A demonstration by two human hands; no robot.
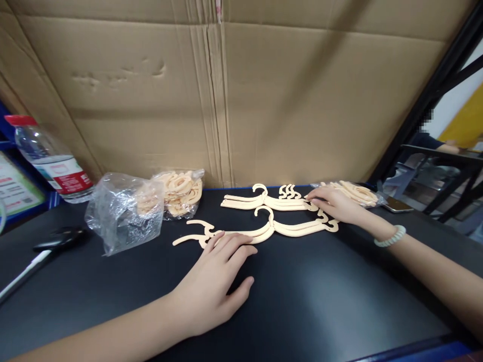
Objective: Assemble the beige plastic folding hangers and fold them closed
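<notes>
Two stacks of cream plastic hangers lie on the black table. My left hand lies flat and open, its fingertips resting on the left arm of the near hanger stack. My right hand, with a pale bead bracelet at the wrist, lies open with fingers stretched over the right ends of both stacks, its fingertips touching the far hanger stack.
A clear bag of cream parts and a crumpled empty-looking plastic bag sit at the left. A water bottle lies far left. Another bag of parts and a phone lie at the right. A cardboard wall stands behind.
</notes>
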